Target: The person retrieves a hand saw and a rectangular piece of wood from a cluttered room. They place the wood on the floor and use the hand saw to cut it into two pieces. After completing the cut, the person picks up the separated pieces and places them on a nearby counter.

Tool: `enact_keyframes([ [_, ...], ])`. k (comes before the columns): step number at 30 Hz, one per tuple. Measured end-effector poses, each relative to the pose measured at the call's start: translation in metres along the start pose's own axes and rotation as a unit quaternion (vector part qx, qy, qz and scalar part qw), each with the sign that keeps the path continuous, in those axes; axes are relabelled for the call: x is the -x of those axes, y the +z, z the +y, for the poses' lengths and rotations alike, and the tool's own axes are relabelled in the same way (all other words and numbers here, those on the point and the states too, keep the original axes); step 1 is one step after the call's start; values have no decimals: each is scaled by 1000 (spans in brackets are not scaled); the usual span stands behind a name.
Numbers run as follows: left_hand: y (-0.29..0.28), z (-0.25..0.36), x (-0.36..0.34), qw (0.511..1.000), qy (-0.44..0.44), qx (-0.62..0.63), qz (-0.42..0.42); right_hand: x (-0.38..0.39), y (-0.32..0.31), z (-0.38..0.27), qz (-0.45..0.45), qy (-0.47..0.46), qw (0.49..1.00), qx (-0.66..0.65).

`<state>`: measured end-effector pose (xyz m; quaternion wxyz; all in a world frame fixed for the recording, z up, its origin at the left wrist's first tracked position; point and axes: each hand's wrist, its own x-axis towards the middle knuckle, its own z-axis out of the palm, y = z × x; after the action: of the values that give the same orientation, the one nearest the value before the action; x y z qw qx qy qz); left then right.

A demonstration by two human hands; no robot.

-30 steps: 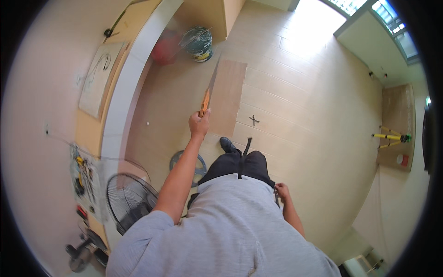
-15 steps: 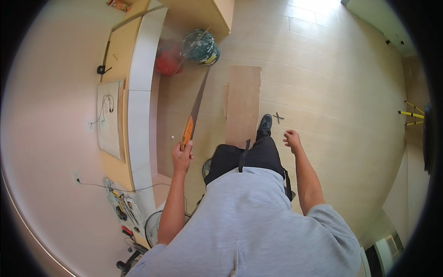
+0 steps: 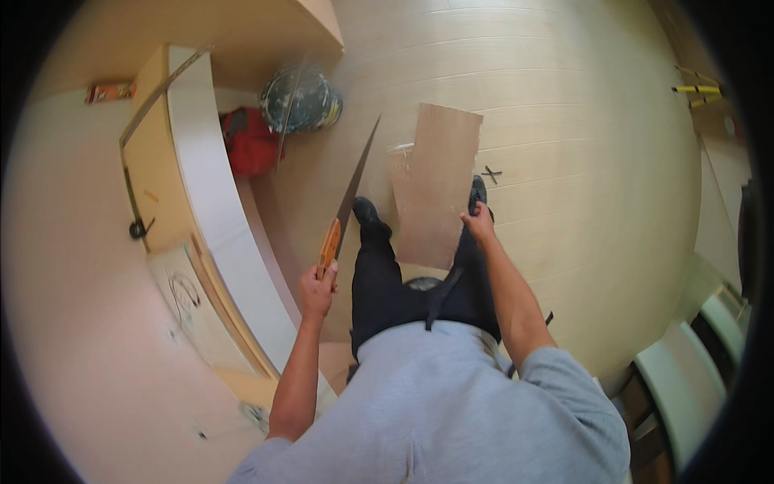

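Note:
A handsaw (image 3: 355,181) with an orange handle is gripped in my left hand (image 3: 318,290), its long blade pointing forward and slightly right. My right hand (image 3: 480,224) is at the right edge of a brown wooden board (image 3: 439,177), fingers closed on that edge near my right leg. The board extends forward between my legs, with ragged long edges. A narrower light piece (image 3: 400,177) shows beside it at its left. Part of a round object (image 3: 423,283) is visible between my thighs; the rest is hidden.
A paint-splashed bucket (image 3: 300,98) and a red bag (image 3: 251,141) stand at the far left. A wooden cabinet frame (image 3: 181,169) runs along the left, with a tape measure (image 3: 139,229) on it. Dark crossed pieces (image 3: 491,174) lie right of the board. A yellow-legged stand (image 3: 700,90) is far right.
My right hand has moved forward and left onto the board's edge. The board now sits at a slant. My legs are farther apart, and the view has turned. My left hand still holds the saw.

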<state>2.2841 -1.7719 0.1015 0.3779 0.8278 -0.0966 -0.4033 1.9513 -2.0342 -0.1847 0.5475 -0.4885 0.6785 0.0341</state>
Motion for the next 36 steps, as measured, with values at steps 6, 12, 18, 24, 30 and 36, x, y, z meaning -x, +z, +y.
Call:
enact_keyframes([
  [6,-86,-25,-73,997,4,-22,-75,75,91,43,143,235,951,-139],
  [12,-126,-56,-78,996,-36,-41,-69,55,89,57,182,120,976,25],
  [18,-119,-60,-72,993,-56,-37,-93,6,97,80,134,155,968,-145],
  [24,-107,-45,-73,991,-62,-69,-97,38,130,82,22,92,988,-120],
  [30,-96,-33,-74,993,-39,-58,-93,47,183,53,-45,100,948,-298],
  [36,-95,-27,-79,991,-59,-70,-102,2,188,1,129,112,799,-577],
])
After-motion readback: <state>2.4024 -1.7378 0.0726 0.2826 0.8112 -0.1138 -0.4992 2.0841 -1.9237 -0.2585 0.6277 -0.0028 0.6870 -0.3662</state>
